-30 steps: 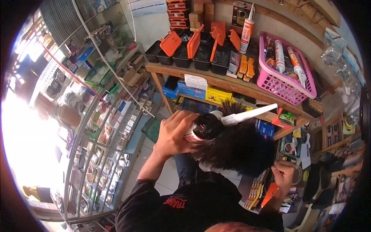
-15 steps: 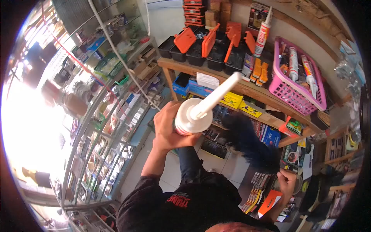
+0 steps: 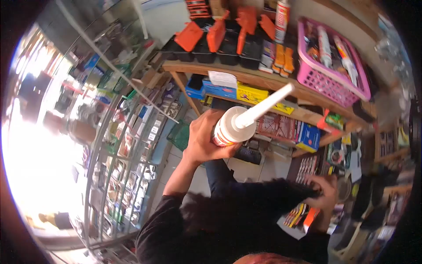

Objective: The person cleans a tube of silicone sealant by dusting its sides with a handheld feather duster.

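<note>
My left hand [image 3: 202,138] is wrapped round a white sealant tube [image 3: 232,124], holding it up in front of me. The tube's long white nozzle points up and to the right. At the lower right, my right hand [image 3: 324,192] is closed on a dark, fluffy feather duster [image 3: 268,198]. Its plumes stretch leftward across the front of my black shirt, where the two dark shapes partly merge. The duster's handle is mostly hidden in my fingers.
A wooden shelf [image 3: 228,69] ahead carries black bins with orange lids [image 3: 216,36], another sealant tube [image 3: 281,22] and a pink basket [image 3: 334,86] of tubes. Blue and yellow boxes sit below. A glass display case [image 3: 118,167] stands left. Packaged goods crowd the right.
The feather duster has swung from beside the shelf down and left, across my shirt. My right hand has risen slightly. In view, the sealant tube sits slightly farther right.
</note>
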`<state>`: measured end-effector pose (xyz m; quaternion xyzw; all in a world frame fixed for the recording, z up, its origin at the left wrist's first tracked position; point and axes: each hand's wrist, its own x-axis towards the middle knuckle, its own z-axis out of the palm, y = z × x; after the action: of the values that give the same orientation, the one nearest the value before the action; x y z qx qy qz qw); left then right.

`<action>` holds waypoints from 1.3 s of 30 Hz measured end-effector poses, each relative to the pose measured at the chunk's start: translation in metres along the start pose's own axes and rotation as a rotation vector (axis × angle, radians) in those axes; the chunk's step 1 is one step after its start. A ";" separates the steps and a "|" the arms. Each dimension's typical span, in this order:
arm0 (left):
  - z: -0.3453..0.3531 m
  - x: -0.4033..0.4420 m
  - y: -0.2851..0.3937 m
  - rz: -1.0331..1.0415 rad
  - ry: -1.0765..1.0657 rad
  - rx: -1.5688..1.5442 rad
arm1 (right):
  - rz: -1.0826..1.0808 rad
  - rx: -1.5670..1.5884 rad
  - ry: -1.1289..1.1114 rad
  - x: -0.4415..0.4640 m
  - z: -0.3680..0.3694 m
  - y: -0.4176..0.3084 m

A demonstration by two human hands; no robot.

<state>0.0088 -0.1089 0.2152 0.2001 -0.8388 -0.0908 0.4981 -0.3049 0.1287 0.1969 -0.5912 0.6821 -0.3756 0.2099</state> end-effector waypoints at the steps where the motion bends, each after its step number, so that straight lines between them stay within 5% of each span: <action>1: 0.006 0.001 0.003 0.007 -0.041 -0.039 | -0.208 -0.302 -0.060 0.009 -0.009 -0.020; 3: 0.019 0.002 0.015 0.018 -0.117 -0.123 | -0.519 -0.387 -0.203 0.038 -0.009 -0.042; 4: 0.026 0.001 0.020 0.047 -0.137 -0.132 | -0.724 -0.473 -0.098 0.053 -0.005 -0.058; 5: 0.031 0.002 0.024 0.079 -0.166 -0.153 | -0.796 -0.531 -0.221 0.067 -0.001 -0.068; 9: 0.028 0.002 0.034 0.073 -0.189 -0.118 | -1.003 -0.533 -0.146 0.086 0.011 -0.084; 21: 0.023 -0.001 0.028 0.013 -0.070 0.052 | -0.929 -0.656 -0.182 0.089 0.008 -0.105; 26: 0.012 -0.002 0.021 -0.119 -0.052 -0.053 | -0.781 -0.536 -0.152 0.091 0.010 -0.076; 32: 0.018 -0.001 0.005 -0.041 0.024 0.088 | -0.673 -0.396 -0.116 0.097 0.003 -0.042; 39: 0.035 -0.012 -0.007 -0.539 0.032 -0.060 | -0.501 -0.249 0.072 0.110 -0.044 0.000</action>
<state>-0.0152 -0.1120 0.1860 0.4027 -0.7443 -0.2417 0.4749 -0.3609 0.0345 0.2418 -0.7488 0.5628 -0.3499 0.0120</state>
